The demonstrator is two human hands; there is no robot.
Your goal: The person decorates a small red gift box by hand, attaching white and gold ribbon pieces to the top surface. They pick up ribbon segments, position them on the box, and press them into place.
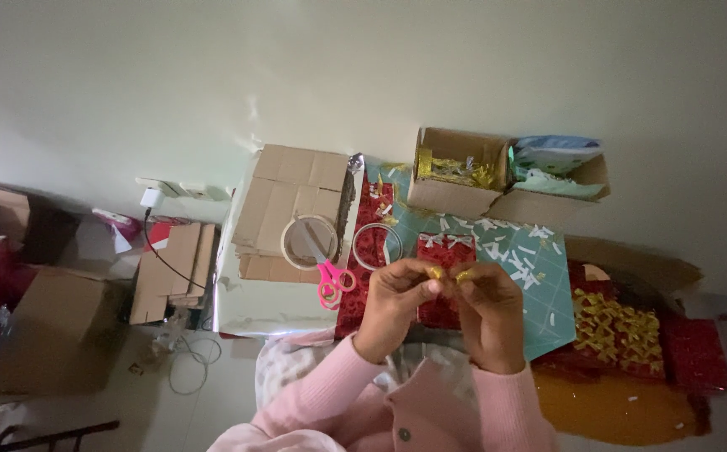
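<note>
While both hands pinch a small gold ribbon bow (450,274) above the green cutting mat (539,276), the left hand (399,303) and right hand (489,314) grasp its opposite ends. Shaping it well likely calls for even tension and centred loops.

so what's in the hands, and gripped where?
A small gold ribbon piece, pinched between the fingertips of the left hand and right hand, one at each end. Its exact shape is too small to tell.

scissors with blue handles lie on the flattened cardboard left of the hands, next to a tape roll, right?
Not quite: the head view shows the scissors have pink handles, not blue. They do lie on the flattened cardboard, left of the left hand and right hand, next to a tape roll.
</note>
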